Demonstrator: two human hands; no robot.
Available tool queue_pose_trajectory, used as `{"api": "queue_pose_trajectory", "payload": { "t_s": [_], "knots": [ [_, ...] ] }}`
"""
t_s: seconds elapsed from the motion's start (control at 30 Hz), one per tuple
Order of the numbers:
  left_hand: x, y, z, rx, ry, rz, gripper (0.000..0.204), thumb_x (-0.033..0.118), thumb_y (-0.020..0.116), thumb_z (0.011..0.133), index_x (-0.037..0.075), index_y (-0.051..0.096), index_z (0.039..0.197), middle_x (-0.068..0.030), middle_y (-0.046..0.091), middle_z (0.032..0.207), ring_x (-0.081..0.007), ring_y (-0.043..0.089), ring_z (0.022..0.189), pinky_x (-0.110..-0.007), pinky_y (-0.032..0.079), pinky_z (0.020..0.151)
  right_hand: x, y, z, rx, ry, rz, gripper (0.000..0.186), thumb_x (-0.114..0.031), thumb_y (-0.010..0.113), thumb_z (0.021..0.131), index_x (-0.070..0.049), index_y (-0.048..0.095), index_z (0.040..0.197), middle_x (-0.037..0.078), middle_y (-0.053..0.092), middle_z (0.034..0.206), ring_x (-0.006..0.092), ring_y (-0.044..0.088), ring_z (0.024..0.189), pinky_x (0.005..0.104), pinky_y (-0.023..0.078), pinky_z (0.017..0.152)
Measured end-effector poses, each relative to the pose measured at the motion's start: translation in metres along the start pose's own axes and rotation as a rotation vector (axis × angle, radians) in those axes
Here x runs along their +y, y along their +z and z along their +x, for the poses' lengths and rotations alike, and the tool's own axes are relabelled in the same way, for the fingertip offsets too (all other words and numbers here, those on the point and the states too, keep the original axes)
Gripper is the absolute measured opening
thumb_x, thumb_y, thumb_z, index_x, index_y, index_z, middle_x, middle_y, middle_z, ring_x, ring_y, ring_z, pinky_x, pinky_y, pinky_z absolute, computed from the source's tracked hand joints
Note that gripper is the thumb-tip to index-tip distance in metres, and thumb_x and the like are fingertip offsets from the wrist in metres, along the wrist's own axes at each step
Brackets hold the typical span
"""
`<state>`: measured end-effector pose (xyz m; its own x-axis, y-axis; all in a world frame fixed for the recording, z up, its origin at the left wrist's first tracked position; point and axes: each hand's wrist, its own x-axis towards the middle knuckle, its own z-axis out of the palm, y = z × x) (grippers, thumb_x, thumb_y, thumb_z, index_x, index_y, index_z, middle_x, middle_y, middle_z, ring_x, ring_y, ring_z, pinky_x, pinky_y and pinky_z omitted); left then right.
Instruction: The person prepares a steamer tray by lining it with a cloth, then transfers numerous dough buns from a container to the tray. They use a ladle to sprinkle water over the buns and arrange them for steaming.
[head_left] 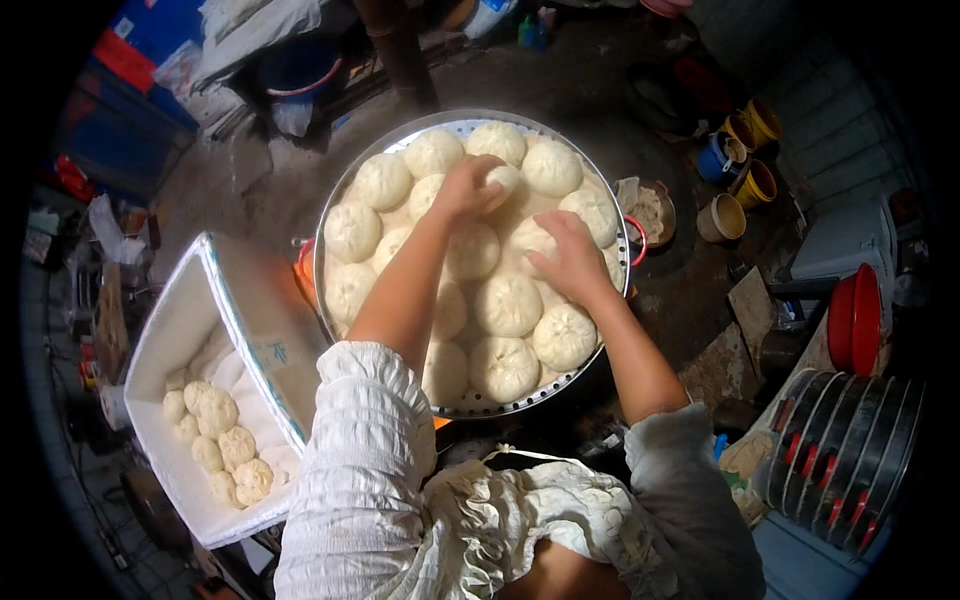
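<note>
A round perforated metal steamer tray (520, 405) full of large pleated steamed buns (508, 304) lies before me under a haze of steam. My left hand (468, 190) is over its far middle, fingers curled round a white bun (503, 180) that they partly cover. Farther right and nearer, my right hand (572, 255) has its thumb and fingers on two sides of another bun (528, 238). That bun still sits among the others. Whether either bun is lifted off the tray I cannot tell.
At the left stands a white foam box (222, 270) with a cloth lining and several buns inside. A red handle (638, 240) sticks out from the steamer's right. Stacked dark trays (845, 450), a red basin (853, 320) and yellow buckets (758, 185) are at the right.
</note>
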<state>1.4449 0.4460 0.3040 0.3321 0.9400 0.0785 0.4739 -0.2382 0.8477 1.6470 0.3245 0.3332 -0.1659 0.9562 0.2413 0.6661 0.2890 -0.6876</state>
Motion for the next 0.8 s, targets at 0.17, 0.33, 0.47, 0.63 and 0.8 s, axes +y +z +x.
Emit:
{"api": "queue_pose_trajectory", "payload": {
  "t_s": [0.17, 0.33, 0.47, 0.63, 0.8],
  "knots": [
    [-0.01, -0.029, 0.008, -0.114, -0.196, -0.409, 0.041, 0.012, 0.056, 0.081, 0.009, 0.057, 0.122, -0.0069, 0.061, 0.105, -0.0153, 0.058, 0.095, -0.028, 0.047, 0.083, -0.008, -0.024, -0.011, 0.064, -0.071, -0.083, 0.041, -0.012, 0.069, 0.075, -0.004, 0.058, 0.114, 0.017, 0.05, 0.121, 0.034, 0.052, 0.108, 0.0381, 0.044, 0.091],
    [0.027, -0.018, 0.0, -0.339, 0.124, 0.201, 0.065, 0.006, 0.073, 0.067, 0.012, 0.052, 0.128, -0.0154, 0.047, 0.133, -0.0287, 0.046, 0.122, -0.037, 0.04, 0.101, 0.006, -0.067, -0.058, 0.111, 0.017, -0.003, 0.037, -0.006, 0.067, 0.075, -0.003, 0.058, 0.111, 0.016, 0.052, 0.119, 0.0324, 0.053, 0.109, 0.0362, 0.043, 0.091],
    [0.044, -0.026, -0.001, -0.05, 0.353, 0.557, 0.066, 0.012, 0.078, 0.064, 0.01, 0.052, 0.125, -0.0184, 0.043, 0.135, -0.036, 0.042, 0.122, -0.041, 0.036, 0.103, 0.032, -0.115, -0.136, 0.25, 0.191, -0.042, 0.033, -0.004, 0.064, 0.078, -0.004, 0.059, 0.11, 0.014, 0.055, 0.116, 0.0272, 0.056, 0.103, 0.0331, 0.046, 0.087],
    [0.118, -0.066, -0.022, 0.048, 0.581, 0.606, 0.053, -0.001, 0.064, 0.078, 0.008, 0.051, 0.128, -0.0122, 0.049, 0.13, -0.0272, 0.046, 0.122, -0.037, 0.037, 0.101, 0.091, -0.191, -0.329, 0.431, 0.709, -0.564, 0.028, -0.012, 0.058, 0.082, -0.001, 0.056, 0.108, 0.016, 0.056, 0.106, 0.0324, 0.055, 0.101, 0.0402, 0.045, 0.086],
    [0.186, -0.056, -0.072, -0.118, 0.598, 0.421, 0.049, -0.002, 0.06, 0.082, 0.009, 0.051, 0.129, -0.0108, 0.046, 0.133, -0.0231, 0.047, 0.122, -0.035, 0.043, 0.096, 0.061, -0.221, -0.526, 0.19, 1.391, -1.111, 0.03, -0.017, 0.053, 0.082, 0.004, 0.059, 0.103, 0.022, 0.062, 0.098, 0.0338, 0.061, 0.093, 0.0431, 0.05, 0.078]
  ]
}}
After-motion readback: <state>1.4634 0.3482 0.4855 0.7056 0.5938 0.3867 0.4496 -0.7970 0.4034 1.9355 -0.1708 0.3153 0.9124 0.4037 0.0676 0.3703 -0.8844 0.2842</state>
